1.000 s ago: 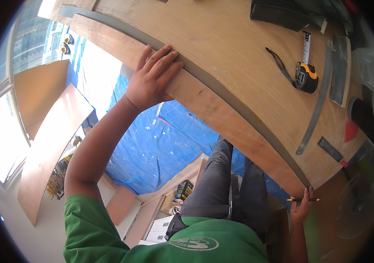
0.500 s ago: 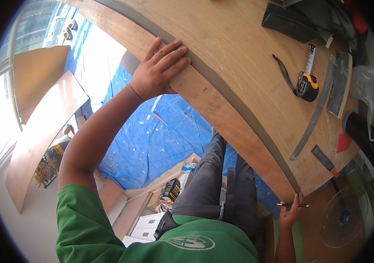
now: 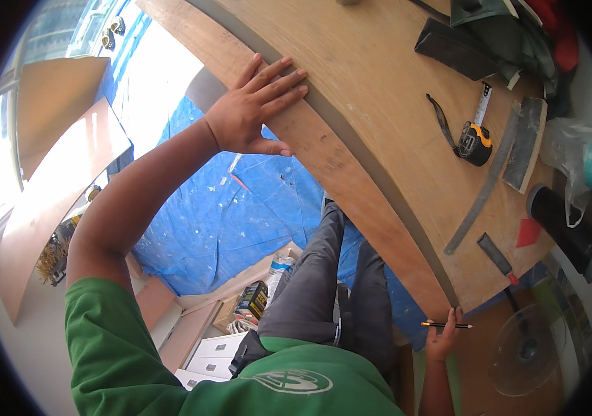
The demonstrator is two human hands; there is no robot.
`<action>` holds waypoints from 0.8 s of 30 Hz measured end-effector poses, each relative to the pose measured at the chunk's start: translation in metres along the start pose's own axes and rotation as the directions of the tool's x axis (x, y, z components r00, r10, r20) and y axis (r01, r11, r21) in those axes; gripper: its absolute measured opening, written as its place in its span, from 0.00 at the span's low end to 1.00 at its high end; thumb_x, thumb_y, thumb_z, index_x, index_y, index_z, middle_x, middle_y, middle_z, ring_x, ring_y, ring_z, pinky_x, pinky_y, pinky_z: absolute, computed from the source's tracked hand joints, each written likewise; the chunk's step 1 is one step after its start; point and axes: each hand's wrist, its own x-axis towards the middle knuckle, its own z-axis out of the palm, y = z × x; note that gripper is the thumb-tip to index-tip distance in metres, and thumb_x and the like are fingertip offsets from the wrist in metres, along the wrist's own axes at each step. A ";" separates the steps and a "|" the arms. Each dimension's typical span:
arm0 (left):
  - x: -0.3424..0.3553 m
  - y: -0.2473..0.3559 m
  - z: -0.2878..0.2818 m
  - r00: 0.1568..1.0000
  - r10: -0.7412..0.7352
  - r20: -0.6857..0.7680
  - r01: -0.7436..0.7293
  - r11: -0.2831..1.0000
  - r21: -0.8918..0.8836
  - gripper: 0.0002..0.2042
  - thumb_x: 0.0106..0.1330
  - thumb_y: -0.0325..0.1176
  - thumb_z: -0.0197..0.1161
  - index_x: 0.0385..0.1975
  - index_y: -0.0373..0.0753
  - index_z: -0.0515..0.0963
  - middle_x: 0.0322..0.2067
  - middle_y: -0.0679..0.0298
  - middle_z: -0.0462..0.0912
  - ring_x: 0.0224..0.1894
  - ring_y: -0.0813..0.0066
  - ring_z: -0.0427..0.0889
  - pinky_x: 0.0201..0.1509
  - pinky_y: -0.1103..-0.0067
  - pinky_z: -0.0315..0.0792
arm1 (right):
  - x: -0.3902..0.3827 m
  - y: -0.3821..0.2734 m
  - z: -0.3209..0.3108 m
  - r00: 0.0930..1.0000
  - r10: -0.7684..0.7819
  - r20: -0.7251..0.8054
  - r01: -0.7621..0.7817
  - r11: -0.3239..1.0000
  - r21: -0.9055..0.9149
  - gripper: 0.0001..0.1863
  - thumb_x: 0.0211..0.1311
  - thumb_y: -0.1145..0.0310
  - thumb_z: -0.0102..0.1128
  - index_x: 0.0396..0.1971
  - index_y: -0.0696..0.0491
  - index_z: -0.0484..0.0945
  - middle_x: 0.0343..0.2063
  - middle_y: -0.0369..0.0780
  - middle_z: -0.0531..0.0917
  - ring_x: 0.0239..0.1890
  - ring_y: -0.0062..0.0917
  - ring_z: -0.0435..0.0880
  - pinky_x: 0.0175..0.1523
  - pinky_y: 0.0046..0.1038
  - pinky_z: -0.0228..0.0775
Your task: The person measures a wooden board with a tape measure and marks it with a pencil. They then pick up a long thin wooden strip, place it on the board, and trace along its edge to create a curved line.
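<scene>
Hands: left (image 3: 253, 111) flat on board (image 3: 351, 90) | right (image 3: 441, 340) seemingly grips one pencil (image 3: 446, 325)

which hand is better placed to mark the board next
Probably the right hand: it already holds the pencil at the near corner of the wooden board. The left hand lies flat on the board's edge, steadying it.

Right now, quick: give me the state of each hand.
Left hand: open, fingers spread, flat on the wooden board.
Right hand: closed on a pencil, by the board's near corner.
</scene>
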 end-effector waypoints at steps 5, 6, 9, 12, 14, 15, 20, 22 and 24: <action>0.004 0.058 0.002 0.947 -0.322 -0.003 0.317 0.930 0.185 0.49 0.63 0.73 0.64 0.74 0.38 0.69 0.80 0.53 0.58 0.82 0.48 0.53 0.85 0.49 0.42 | 0.001 -0.003 -0.002 0.999 0.044 0.029 -0.044 0.999 -0.012 0.41 0.60 0.65 0.77 0.71 0.61 0.68 0.72 0.60 0.68 0.73 0.60 0.68 0.73 0.52 0.66; 0.008 0.067 -0.002 0.909 -0.415 0.025 0.410 0.904 0.123 0.48 0.63 0.71 0.64 0.74 0.38 0.69 0.79 0.53 0.59 0.82 0.48 0.54 0.85 0.50 0.42 | 0.000 -0.002 -0.001 0.997 0.065 0.038 -0.064 0.998 -0.023 0.41 0.60 0.65 0.77 0.71 0.61 0.68 0.72 0.60 0.68 0.73 0.60 0.68 0.73 0.52 0.66; 0.016 0.087 -0.012 0.782 -0.621 0.063 0.623 0.781 -0.042 0.47 0.64 0.67 0.68 0.75 0.37 0.68 0.76 0.49 0.62 0.79 0.49 0.57 0.85 0.52 0.43 | -0.002 0.001 0.002 0.998 0.061 0.032 -0.061 0.998 -0.026 0.41 0.60 0.66 0.77 0.70 0.61 0.69 0.73 0.59 0.67 0.73 0.59 0.67 0.73 0.52 0.66; 0.013 0.101 -0.006 0.716 -0.698 0.001 0.697 0.715 -0.048 0.49 0.62 0.64 0.71 0.76 0.36 0.65 0.74 0.46 0.64 0.79 0.47 0.57 0.84 0.53 0.44 | 0.003 -0.011 -0.002 0.996 0.082 0.045 -0.082 0.997 -0.014 0.40 0.59 0.67 0.77 0.70 0.61 0.69 0.73 0.58 0.68 0.73 0.59 0.67 0.73 0.52 0.66; 0.016 0.114 -0.006 0.715 -0.698 0.022 0.689 0.710 0.148 0.50 0.61 0.65 0.71 0.76 0.36 0.64 0.74 0.45 0.63 0.79 0.46 0.56 0.85 0.55 0.43 | 0.006 -0.017 -0.005 0.996 0.075 0.039 -0.075 0.997 -0.006 0.40 0.59 0.67 0.76 0.70 0.62 0.69 0.72 0.59 0.68 0.72 0.59 0.68 0.73 0.52 0.66; 0.019 0.125 -0.005 0.695 -0.719 -0.005 0.712 0.688 0.144 0.52 0.59 0.66 0.72 0.76 0.34 0.63 0.74 0.45 0.63 0.80 0.45 0.56 0.85 0.54 0.43 | 0.007 -0.019 -0.006 0.997 0.072 0.038 -0.072 0.997 -0.001 0.40 0.59 0.67 0.76 0.70 0.62 0.69 0.72 0.59 0.68 0.72 0.60 0.68 0.73 0.52 0.66; 0.054 0.209 0.002 0.581 -0.810 0.079 0.804 0.586 0.098 0.64 0.50 0.75 0.73 0.77 0.29 0.60 0.78 0.44 0.57 0.82 0.45 0.51 0.85 0.54 0.39 | 0.005 -0.018 -0.004 0.998 0.062 -0.004 -0.062 0.998 0.006 0.40 0.59 0.67 0.76 0.70 0.59 0.70 0.72 0.57 0.69 0.71 0.60 0.69 0.73 0.52 0.67; 0.063 0.222 0.011 0.512 -0.849 0.131 0.845 0.525 0.097 0.71 0.45 0.79 0.73 0.78 0.26 0.54 0.81 0.41 0.51 0.85 0.46 0.44 0.86 0.54 0.37 | 0.006 -0.018 -0.006 0.997 0.072 -0.010 -0.072 0.997 0.018 0.40 0.59 0.67 0.77 0.70 0.58 0.71 0.72 0.56 0.70 0.71 0.61 0.69 0.72 0.52 0.67; 0.073 0.225 0.013 0.460 -0.872 0.168 0.868 0.481 0.122 0.73 0.43 0.79 0.74 0.79 0.25 0.52 0.81 0.41 0.49 0.85 0.47 0.42 0.86 0.53 0.38 | 0.006 -0.017 -0.007 0.997 0.081 -0.008 -0.081 0.996 0.027 0.40 0.58 0.67 0.77 0.70 0.57 0.71 0.72 0.55 0.70 0.70 0.62 0.69 0.72 0.53 0.67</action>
